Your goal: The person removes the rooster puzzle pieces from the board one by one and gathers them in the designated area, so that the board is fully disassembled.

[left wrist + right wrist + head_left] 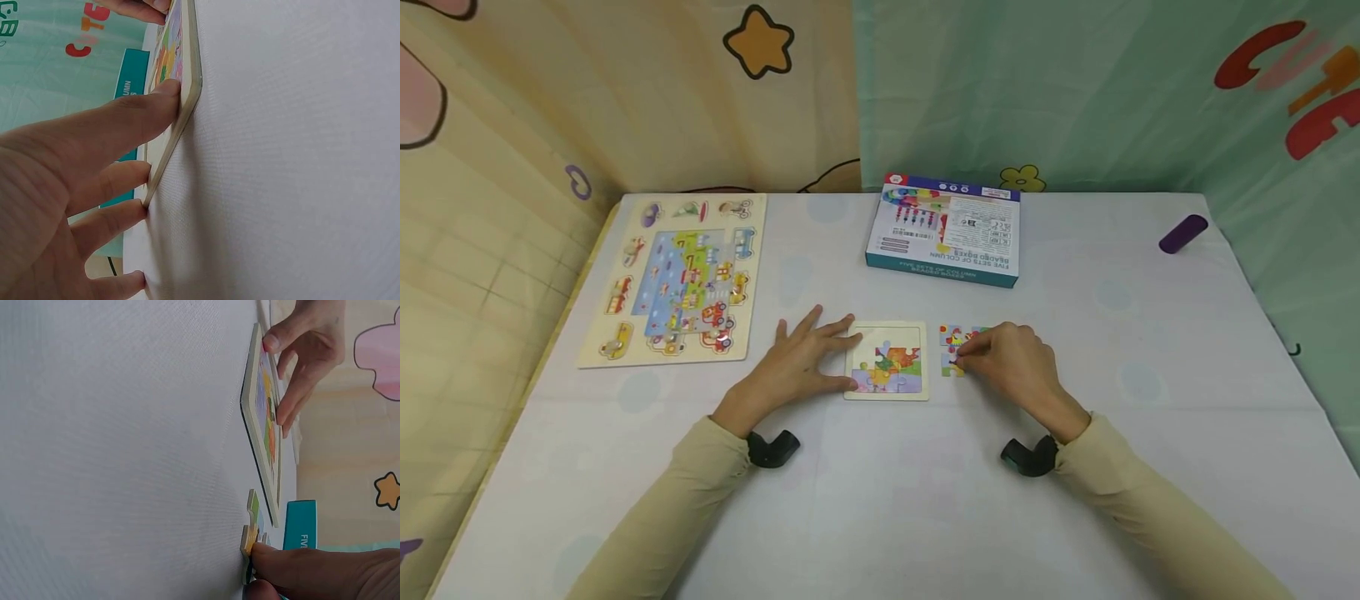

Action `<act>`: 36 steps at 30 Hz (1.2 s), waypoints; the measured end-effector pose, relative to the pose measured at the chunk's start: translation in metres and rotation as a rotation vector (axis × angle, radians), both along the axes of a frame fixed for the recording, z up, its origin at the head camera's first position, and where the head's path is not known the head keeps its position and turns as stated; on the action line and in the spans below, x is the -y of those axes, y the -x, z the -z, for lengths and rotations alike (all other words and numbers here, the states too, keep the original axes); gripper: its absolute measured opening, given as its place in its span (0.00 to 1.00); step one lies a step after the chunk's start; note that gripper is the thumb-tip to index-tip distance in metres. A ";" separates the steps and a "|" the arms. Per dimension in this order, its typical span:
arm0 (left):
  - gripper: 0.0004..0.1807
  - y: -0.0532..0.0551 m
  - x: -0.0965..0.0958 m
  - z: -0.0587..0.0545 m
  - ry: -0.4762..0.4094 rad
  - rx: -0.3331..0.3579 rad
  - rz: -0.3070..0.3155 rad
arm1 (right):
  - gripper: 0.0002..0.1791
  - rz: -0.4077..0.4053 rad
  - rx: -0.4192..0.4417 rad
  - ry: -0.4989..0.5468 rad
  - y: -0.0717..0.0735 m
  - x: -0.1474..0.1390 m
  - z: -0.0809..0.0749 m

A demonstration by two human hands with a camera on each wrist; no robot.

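Jigsaw tray lies flat, the left hand spread wide against its left edge, thumb on the rim. Just right of it, the right hand pinches a jigsaw piece between thumb and fingertip, beside loose pieces. Beyond lies the column-bead box.

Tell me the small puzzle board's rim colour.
The small puzzle board's rim is pale cream, best seen in the head view.
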State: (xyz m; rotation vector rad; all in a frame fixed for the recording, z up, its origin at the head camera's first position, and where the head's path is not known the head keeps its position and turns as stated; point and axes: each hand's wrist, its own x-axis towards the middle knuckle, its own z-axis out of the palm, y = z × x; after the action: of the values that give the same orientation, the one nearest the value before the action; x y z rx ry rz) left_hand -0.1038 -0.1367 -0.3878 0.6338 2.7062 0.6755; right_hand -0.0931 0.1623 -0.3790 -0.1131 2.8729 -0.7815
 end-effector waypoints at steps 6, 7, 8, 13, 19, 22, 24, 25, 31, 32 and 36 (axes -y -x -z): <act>0.39 -0.001 0.000 -0.001 0.006 -0.003 0.001 | 0.06 -0.003 0.017 0.016 0.000 -0.002 0.001; 0.39 -0.001 0.000 -0.001 0.005 -0.004 0.002 | 0.06 -0.004 0.018 0.018 0.000 -0.002 0.001; 0.39 0.000 0.000 -0.001 0.005 -0.004 0.003 | 0.06 -0.006 0.013 0.016 0.001 -0.002 0.001; 0.39 0.000 0.000 -0.001 0.003 0.004 0.000 | 0.07 0.001 -0.049 0.031 0.000 0.002 -0.001; 0.39 0.000 0.000 -0.001 -0.001 0.006 -0.003 | 0.08 -0.071 -0.078 0.095 0.000 0.018 0.000; 0.39 0.000 0.000 0.000 0.000 0.007 -0.003 | 0.09 -0.105 -0.071 0.113 0.002 0.027 0.002; 0.39 0.001 0.000 0.000 0.001 0.008 -0.001 | 0.09 -0.129 -0.068 0.121 0.004 0.032 0.003; 0.39 0.001 0.000 0.000 0.002 0.007 0.000 | 0.10 -0.147 -0.064 0.127 0.006 0.036 0.003; 0.38 0.001 0.001 0.000 0.015 0.002 0.005 | 0.13 -0.255 -0.038 0.124 0.010 0.053 0.007; 0.39 0.000 0.001 0.000 0.017 0.001 0.007 | 0.14 -0.265 -0.036 0.113 0.011 0.056 0.007; 0.39 0.000 0.001 0.000 0.022 -0.003 0.012 | 0.14 -0.267 -0.035 0.065 0.011 0.064 0.007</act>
State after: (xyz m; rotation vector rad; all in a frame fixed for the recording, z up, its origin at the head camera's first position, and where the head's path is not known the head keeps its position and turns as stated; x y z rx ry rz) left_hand -0.1041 -0.1372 -0.3875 0.6454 2.7063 0.6420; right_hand -0.1041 0.0985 -0.3860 -0.5111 2.7824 -0.8250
